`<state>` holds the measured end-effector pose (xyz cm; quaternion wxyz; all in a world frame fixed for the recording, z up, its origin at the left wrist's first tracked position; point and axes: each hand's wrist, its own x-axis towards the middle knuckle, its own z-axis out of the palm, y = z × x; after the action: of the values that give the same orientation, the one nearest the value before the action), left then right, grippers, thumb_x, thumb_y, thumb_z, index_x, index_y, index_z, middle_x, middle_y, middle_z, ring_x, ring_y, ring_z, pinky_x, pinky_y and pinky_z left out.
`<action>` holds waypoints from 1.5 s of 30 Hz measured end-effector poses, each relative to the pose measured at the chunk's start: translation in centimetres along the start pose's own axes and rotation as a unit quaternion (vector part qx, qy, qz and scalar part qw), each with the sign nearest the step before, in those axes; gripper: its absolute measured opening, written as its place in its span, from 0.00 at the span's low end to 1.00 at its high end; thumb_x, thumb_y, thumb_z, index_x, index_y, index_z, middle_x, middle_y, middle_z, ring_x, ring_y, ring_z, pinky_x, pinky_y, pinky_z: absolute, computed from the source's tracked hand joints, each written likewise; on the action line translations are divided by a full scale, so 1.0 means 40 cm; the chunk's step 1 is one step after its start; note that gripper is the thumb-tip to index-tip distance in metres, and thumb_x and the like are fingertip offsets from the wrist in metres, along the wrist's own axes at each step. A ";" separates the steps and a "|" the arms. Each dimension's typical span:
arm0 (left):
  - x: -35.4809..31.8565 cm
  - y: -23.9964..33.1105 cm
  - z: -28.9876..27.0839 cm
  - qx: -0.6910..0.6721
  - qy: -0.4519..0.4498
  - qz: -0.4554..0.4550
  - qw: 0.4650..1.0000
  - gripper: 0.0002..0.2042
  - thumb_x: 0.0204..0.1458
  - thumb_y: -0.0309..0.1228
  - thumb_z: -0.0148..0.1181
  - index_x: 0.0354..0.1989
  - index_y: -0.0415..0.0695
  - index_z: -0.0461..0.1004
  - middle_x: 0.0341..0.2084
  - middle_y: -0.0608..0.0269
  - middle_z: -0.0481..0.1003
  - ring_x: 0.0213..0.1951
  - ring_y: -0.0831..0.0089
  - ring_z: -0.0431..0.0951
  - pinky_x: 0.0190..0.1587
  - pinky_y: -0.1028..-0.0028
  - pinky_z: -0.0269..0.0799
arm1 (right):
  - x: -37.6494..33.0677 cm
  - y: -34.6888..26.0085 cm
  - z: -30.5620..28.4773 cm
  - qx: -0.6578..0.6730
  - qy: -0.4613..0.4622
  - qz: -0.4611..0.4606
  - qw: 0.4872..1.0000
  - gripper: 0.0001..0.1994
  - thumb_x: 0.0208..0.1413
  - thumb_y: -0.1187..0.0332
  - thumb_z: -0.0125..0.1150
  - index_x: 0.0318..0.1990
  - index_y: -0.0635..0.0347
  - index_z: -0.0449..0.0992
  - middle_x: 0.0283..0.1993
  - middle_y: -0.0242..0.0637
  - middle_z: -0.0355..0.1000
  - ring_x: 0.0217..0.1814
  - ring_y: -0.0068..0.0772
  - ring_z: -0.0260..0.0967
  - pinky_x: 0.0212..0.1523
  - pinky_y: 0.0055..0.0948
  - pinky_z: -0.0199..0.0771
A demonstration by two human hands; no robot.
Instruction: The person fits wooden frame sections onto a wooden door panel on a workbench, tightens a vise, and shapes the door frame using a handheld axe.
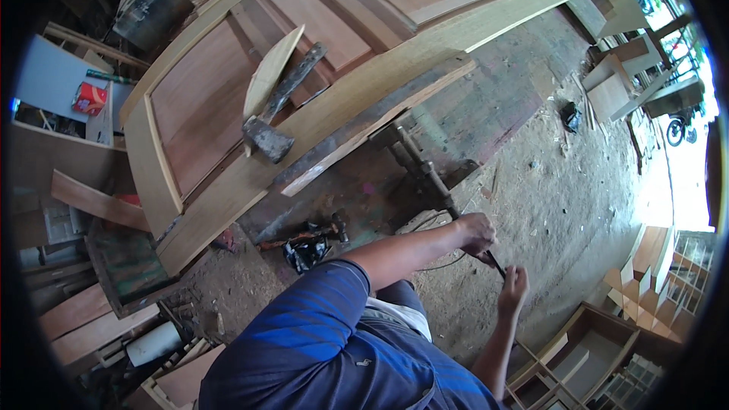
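Observation:
My left hand (475, 232) is closed around the outer end of a long metal screw bar (430, 175), which sticks out from the side of the workbench like part of a vise. Just below and to the right, the fingers of my right hand (515, 285) close on the end of a thin dark rod (495, 264) that runs between both hands. At the bar's inner end, a long rough-edged wood strip (357, 148) lies along the bench's side. A panelled wooden door (319, 118) rests on the bench, beyond my hands.
On the door lie a hatchet-like tool (268, 140) with a dark metal head and a pale wood offcut (272, 68). A black plastic bag (306, 253) sits near my left elbow. Wooden frames (588, 353) stand at lower right, and boards (619, 83) at far right.

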<state>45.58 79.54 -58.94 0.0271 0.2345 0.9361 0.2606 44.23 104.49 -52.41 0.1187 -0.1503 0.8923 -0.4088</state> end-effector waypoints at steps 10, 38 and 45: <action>-0.167 0.018 -0.052 -0.140 0.111 -0.143 0.973 0.38 0.54 0.71 0.56 0.33 0.39 0.83 0.36 0.44 0.82 0.44 0.45 0.83 0.53 0.53 0.77 | -0.177 -0.335 0.340 -0.016 0.318 -0.359 0.877 0.21 0.74 0.60 0.53 0.25 0.57 0.65 0.22 0.32 0.59 0.26 0.35 0.57 0.29 0.36 0.58; -0.050 -0.057 -0.066 -0.114 -0.026 -0.209 0.971 0.16 0.55 0.37 0.57 0.46 0.46 0.87 0.45 0.56 0.86 0.47 0.59 0.87 0.47 0.60 0.84 | 0.382 -0.370 0.208 0.191 0.368 0.083 0.906 0.28 0.71 0.58 0.58 0.14 0.51 0.62 0.14 0.28 0.55 0.13 0.25 0.51 0.17 0.34 0.51; -0.029 0.001 -0.002 -0.284 0.168 -0.272 0.904 0.26 0.68 0.38 0.52 0.65 0.26 0.67 0.36 0.40 0.84 0.40 0.49 0.86 0.45 0.54 0.81 | 0.649 -0.047 0.147 -0.135 0.382 -0.029 0.914 0.26 0.71 0.56 0.57 0.20 0.63 0.75 0.16 0.35 0.63 0.14 0.33 0.59 0.20 0.41 0.63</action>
<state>46.62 79.03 -58.93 0.0043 -0.0941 0.8403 0.5338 22.47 89.76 -57.01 -0.2643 -0.0230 0.9115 -0.3144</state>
